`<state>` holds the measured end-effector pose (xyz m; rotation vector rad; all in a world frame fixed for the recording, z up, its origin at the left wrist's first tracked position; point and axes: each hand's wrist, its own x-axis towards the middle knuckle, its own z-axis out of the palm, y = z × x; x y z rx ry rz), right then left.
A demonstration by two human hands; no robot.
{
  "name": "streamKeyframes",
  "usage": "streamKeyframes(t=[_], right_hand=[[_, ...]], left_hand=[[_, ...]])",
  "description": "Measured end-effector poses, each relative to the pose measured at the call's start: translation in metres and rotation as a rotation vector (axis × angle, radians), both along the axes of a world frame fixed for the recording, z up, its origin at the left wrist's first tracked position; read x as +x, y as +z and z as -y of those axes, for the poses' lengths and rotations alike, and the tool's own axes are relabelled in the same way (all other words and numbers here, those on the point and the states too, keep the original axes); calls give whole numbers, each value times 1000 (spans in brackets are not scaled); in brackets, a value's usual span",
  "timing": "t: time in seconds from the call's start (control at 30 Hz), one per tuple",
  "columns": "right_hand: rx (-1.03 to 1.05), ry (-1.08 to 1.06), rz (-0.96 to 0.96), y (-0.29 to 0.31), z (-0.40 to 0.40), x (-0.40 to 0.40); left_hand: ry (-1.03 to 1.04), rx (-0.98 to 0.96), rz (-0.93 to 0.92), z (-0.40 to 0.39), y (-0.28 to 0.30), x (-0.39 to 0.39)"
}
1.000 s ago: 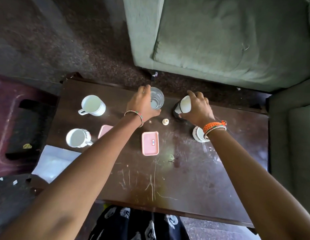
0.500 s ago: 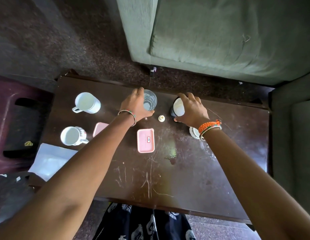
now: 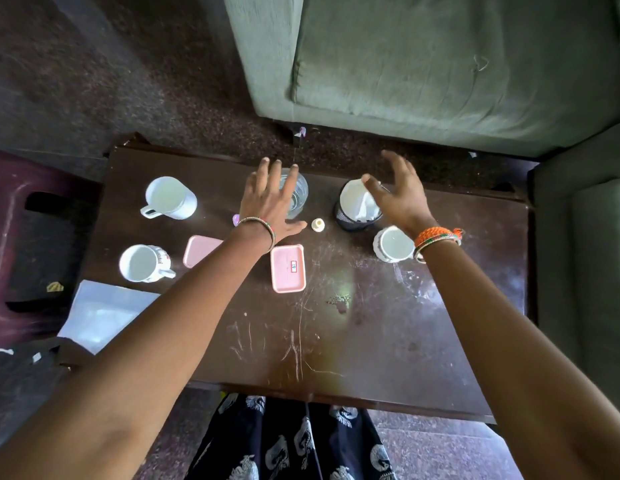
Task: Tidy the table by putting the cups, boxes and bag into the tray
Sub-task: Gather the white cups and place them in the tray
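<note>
Both hands have let go since half a second ago: the left hand (image 3: 271, 206), which was wrapped round the clear glass (image 3: 296, 197), now hovers over it with fingers spread and holding nothing, and the right hand (image 3: 396, 197), which was gripping the dark mesh cup (image 3: 357, 213), is lifted off it, open and empty. The mesh cup stands upright near the far edge of the table (image 3: 388, 341), with white paper or cloth stuffed inside. The glass is see-through and stands just left of a small white cap (image 3: 317, 225). Three white mugs (image 3: 170, 199) are spread about, two at the left and one under the right wrist. Two pink boxes (image 3: 288, 268) lie flat near the middle, one partly hidden by the left forearm. A pale flat sheet (image 3: 104, 313) overhangs the near-left corner; it may be the bag, though I cannot tell. No tray is clearly in view.

The risk, as I judge it, is a knock: the open left palm is close above the glass, which stands near the far edge, and a careless sweep could tip it onto the floor. The right wrist passing over the mug could nudge that too
</note>
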<state>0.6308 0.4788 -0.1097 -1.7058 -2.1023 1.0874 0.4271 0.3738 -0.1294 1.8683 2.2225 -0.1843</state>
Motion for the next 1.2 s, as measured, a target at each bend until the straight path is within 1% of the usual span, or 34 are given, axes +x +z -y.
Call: streamKeyframes(t=[0.1,0.17,0.27,0.4,0.5,0.57,0.63,0.8,0.9,0.97,1.03,1.07,1.1,1.17,1.2], right_hand=[[87,-101,0,8,1,13],[115,-163,-13,12,7,21],[150,-218,3,13,24,35],[130,-243,52,3,69,50],[109,-230,103,-10,107,51],[65,-194,94,-20,130,45],[15,-134,84,-29,150,36],[-130,74,65,-47,191,1],[-130,215,80,-55,205,-24],[-135,264,105,-58,208,-35],[-138,256,135,-58,206,-44],[-146,225,131,-57,205,-48],[-160,179,118,-57,203,-52],[-197,85,100,-56,199,-61],[-215,51,98,-57,198,-66]], left_hand=[[-72,162,45,16,10,27],[-75,244,111,26,17,48],[-20,216,246,48,20,81],[67,111,338,97,9,119],[229,75,394,128,-6,125],[323,49,409,140,-14,119],[355,39,389,145,-19,107],[436,94,308,151,-23,67],[542,171,279,162,-26,43],[553,160,313,171,-29,31],[492,114,427,178,-34,26],[491,77,529,179,-36,25],[538,23,660,178,-36,26],[709,-80,951,172,-36,26],[780,-113,1067,169,-36,26]])
